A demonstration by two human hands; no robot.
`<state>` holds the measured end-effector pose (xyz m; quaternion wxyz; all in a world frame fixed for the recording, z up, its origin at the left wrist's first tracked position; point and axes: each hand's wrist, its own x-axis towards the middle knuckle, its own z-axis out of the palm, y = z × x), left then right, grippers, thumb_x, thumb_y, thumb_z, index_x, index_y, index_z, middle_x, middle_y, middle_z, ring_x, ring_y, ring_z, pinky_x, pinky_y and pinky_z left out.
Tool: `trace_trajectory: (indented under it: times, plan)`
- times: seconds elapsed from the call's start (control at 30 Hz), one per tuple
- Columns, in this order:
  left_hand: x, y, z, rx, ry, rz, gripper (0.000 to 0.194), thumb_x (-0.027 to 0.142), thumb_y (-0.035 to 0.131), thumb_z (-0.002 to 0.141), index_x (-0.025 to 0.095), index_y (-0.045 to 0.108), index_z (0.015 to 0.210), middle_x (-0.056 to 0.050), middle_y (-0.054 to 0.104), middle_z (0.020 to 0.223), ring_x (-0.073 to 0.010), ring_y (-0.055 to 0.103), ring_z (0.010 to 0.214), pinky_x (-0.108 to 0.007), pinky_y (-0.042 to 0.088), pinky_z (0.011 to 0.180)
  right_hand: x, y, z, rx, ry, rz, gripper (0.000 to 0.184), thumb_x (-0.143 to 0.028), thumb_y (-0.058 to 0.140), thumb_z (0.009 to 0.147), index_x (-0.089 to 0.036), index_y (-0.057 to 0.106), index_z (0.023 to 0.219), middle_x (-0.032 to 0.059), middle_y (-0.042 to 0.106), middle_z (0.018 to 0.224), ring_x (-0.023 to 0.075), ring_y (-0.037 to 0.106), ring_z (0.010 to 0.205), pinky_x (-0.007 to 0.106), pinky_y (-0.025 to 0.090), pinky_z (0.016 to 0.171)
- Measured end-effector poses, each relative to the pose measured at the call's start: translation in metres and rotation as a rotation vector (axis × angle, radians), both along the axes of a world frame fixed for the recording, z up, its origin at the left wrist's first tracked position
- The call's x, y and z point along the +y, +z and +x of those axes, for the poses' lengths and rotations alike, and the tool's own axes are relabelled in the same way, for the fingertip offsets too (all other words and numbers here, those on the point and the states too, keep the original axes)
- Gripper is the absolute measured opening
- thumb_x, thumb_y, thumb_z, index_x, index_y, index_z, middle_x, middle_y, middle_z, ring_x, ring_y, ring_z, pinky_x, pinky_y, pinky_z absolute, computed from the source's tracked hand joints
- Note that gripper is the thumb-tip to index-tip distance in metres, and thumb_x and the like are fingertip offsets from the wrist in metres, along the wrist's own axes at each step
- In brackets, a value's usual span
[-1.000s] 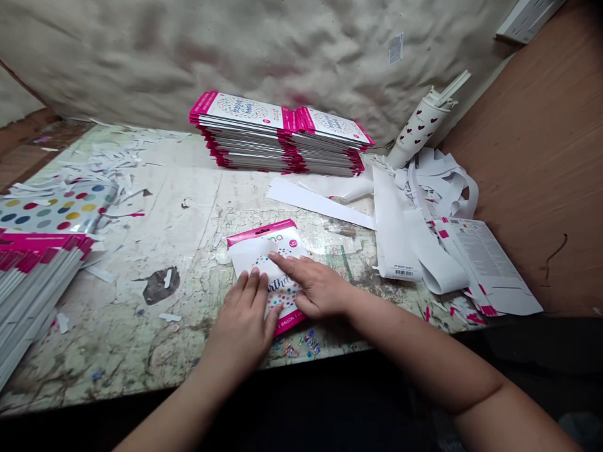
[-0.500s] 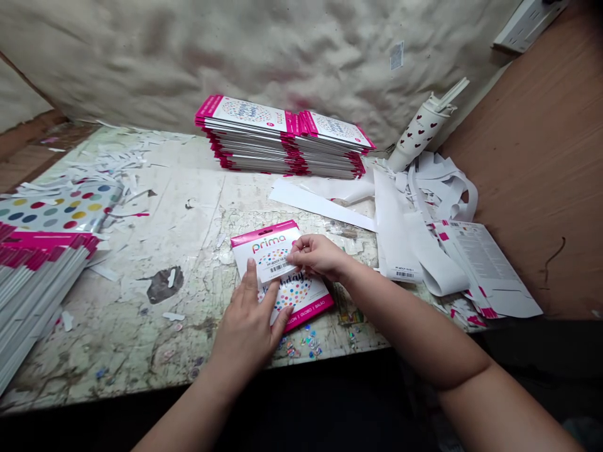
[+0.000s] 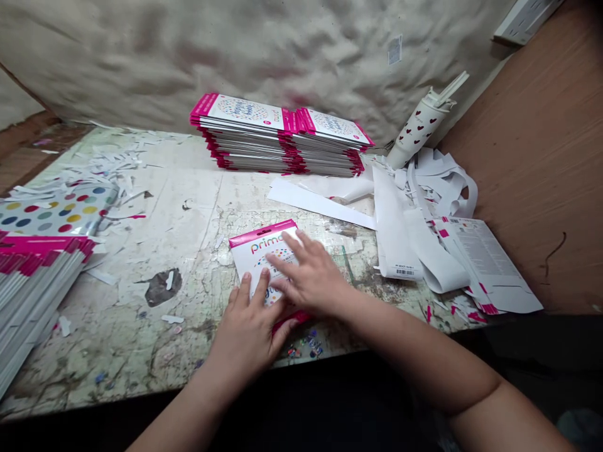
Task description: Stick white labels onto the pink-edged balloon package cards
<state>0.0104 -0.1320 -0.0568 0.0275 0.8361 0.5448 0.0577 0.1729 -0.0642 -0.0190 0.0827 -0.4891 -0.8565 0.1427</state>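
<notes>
The person's left hand (image 3: pixel 247 333) and right hand (image 3: pixel 308 279) are both on a flat white balloon packet with a pink top strip (image 3: pixel 264 248). The packet lies near the front edge of a scratched, white-painted table (image 3: pixel 179 232), close to the middle. The word "prima" shows on it in big letters, and the hands hide most of the rest.

The right hand lies on top of the packet, with its fingers (image 3: pixel 301 245) spread wide. The left hand is at the lower left side of the packet, with its fingers (image 3: pixel 244 296) spread a bit and touching the packet. Its thumb lies near the packet's low pink edge. I cannot tell if the left hand is pinching the packet or just pressing on it.

2 long piles of white and pink packets (image 3: pixel 277 135) sit side by side near the far edge of the table. Another pile of packets (image 3: pixel 32 282) sits at the left edge, next to a shiny sheet with coloured dots (image 3: pixel 51 210). Thin white paper scraps (image 3: pixel 103 166) lie near the far left corner. Long white paper strips (image 3: pixel 405 232) and a flat printed white card (image 3: pixel 490 267) lie at the right edge. A white cup with dark red hearts (image 3: pixel 417 135) leans over at the far right corner. Tiny shiny bits (image 3: pixel 306 345) lie just below the packet.
</notes>
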Motion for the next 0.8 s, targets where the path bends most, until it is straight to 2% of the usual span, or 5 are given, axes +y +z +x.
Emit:
trace_trajectory:
  times: [0.17,0.3,0.47,0.6,0.8]
  plan:
    - [0.002,0.002,-0.01,-0.084,0.022,-0.106,0.055,0.054,0.041,0.084,0.03,0.044,0.134,-0.012,0.032,0.148,-0.0381,0.022,0.136,-0.054,0.03,0.103,-0.003,-0.018,0.024,-0.145,-0.167,-0.174,0.067,-0.06,0.024,0.09,-0.021,0.028,0.144,0.009,0.01,0.154,0.0327,-0.002,0.14,0.061,-0.001,0.107]
    - [0.006,0.0,-0.022,-0.121,0.408,-0.086,0.069,0.052,0.031,0.087,0.003,0.04,0.134,-0.026,0.022,0.148,-0.0365,0.014,0.139,-0.055,0.019,0.108,0.004,-0.024,0.037,-0.048,-0.252,-0.227,0.071,-0.056,0.028,0.09,-0.007,0.028,0.143,0.0133,0.008,0.153,0.0297,-0.003,0.141,0.052,-0.001,0.112]
    - [0.015,0.009,-0.02,-0.558,0.479,-0.188,0.064,0.048,0.039,0.085,0.008,0.036,0.136,-0.023,0.032,0.145,-0.0348,0.024,0.136,-0.057,0.023,0.107,-0.005,-0.013,0.029,0.522,-0.255,-0.345,0.063,-0.044,0.053,0.082,-0.012,0.039,0.134,0.0168,0.037,0.143,0.0276,0.032,0.133,0.046,0.026,0.109]
    - [0.028,0.047,-0.026,-1.008,0.217,-0.387,0.058,0.04,0.029,0.092,0.016,0.018,0.143,-0.017,0.052,0.132,-0.0247,0.055,0.115,-0.043,0.047,0.093,-0.01,0.012,0.035,1.056,-0.194,-0.666,0.041,-0.044,0.062,0.076,-0.017,0.056,0.107,0.0083,0.067,0.094,0.0189,0.064,0.073,0.031,0.052,0.061]
    - [0.008,0.091,0.009,-0.25,0.127,0.271,0.077,0.049,0.054,0.079,0.009,0.029,0.141,-0.021,0.028,0.147,-0.0386,0.023,0.136,-0.059,0.029,0.105,-0.012,0.027,0.017,1.262,-0.428,-0.752,0.035,-0.048,0.068,0.068,-0.016,0.058,0.08,0.001,0.057,0.055,0.0119,0.047,0.039,0.024,0.032,0.035]
